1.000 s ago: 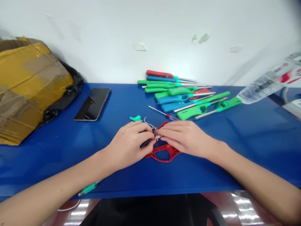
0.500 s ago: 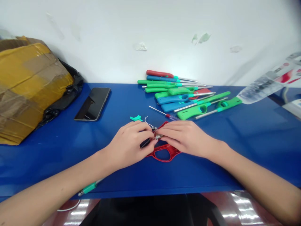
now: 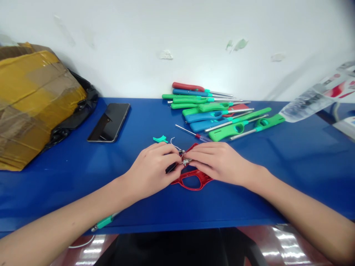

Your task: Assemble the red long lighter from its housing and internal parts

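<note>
My left hand (image 3: 156, 166) is closed in a pinch, its fingertips at a small silvery metal fitting (image 3: 185, 161). From the other side my right hand (image 3: 222, 162) pinches the same fitting. A dark part shows between my left thumb and fingers, mostly hidden. Under both hands lie red plastic lighter shell halves (image 3: 192, 187), one with a trigger loop facing me. A thin white wire (image 3: 174, 144) curls up beside my left fingers. The turquoise trigger piece (image 3: 160, 139) lies just beyond them.
Several long-necked lighters (image 3: 222, 127) are heaped by the wall, with a screwdriver (image 3: 191, 133) in front. At left are a phone (image 3: 109, 122) and a taped box (image 3: 36, 103). A plastic bottle (image 3: 302, 105) lies right. Near the front edge rests a turquoise-ended metal tube (image 3: 104, 222).
My left fingertips have shifted very slightly to the left, showing a little more of the metal fitting. Everything else on the table stays put.
</note>
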Demonstrator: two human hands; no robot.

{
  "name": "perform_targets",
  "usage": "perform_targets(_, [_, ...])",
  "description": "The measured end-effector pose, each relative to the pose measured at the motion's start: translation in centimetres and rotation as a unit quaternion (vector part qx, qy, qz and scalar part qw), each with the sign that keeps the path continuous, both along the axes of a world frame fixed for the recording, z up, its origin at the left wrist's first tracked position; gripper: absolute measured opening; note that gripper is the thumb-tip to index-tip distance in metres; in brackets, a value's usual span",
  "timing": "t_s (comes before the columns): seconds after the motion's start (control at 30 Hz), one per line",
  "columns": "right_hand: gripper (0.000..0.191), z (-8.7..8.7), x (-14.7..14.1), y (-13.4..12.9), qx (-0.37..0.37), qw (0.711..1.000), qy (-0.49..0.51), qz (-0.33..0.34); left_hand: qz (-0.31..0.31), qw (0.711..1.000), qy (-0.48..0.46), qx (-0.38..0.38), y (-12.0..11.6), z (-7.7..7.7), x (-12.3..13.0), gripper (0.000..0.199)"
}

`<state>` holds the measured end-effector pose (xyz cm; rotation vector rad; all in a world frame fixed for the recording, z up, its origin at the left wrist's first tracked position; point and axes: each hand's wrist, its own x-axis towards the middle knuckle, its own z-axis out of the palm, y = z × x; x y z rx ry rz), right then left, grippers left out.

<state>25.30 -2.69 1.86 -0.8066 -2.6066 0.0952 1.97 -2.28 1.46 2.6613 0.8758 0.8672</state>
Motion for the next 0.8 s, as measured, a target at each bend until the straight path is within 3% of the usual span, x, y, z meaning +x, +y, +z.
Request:
perform_targets(0.3, [0.023,-0.1,0.0,0.1,0.018,1.0,0.008,0.005,0.0,0.999,-0.01,0.031,0.1,-0.3,0.1,0.008])
perform_targets(0.47, [0.021,0.0,-0.1,0.0,0.012,1.0,0.007,0.003,0.008,0.999,-0.034,0.04,-0.1,0.7,0.0,0.01])
perform_targets(0.57, [0.021,0.1,-0.1,-0.1,0.005,1.0,0.004,0.004,0.053,0.997,-0.059,0.019,0.3,1.9,-0.5,0.019])
perform_targets(0.7, [0.023,0.2,-0.3,-0.1,0.003,1.0,0.009,0.006,0.185,0.981,-0.049,-0.035,2.0,2.8,-1.4,0.029])
perform_targets(0.8, [0.024,0.1,-0.3,-0.1,0.011,1.0,0.004,0.008,0.192,0.979,-0.028,-0.061,3.3,2.4,-1.5,0.022])
